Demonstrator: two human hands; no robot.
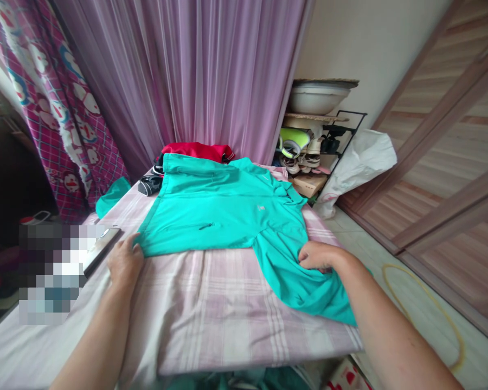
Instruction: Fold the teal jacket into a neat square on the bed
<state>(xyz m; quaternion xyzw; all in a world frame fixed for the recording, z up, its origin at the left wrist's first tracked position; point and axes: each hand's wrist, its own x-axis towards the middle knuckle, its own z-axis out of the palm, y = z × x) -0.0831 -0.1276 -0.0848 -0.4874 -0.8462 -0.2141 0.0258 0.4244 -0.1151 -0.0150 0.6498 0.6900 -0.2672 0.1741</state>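
A teal zip-pocket shirt (215,208) lies spread on the bed, its collar end folded over at the far side. My left hand (125,262) rests on the sheet, with its fingertips touching the shirt's near left edge. My right hand (319,255) sits on the shirt's loose lower part, its fingers curled into the fabric. That part of the shirt trails towards the bed's right edge and hangs partly over it. The pink plaid bed sheet (228,309) lies under both hands.
A red garment (195,150), a dark folded item (149,185) and a teal cloth (111,196) lie at the bed's far end. A dark flat device (101,250) lies at the left edge. Curtains hang behind; a shoe rack (305,146) stands right.
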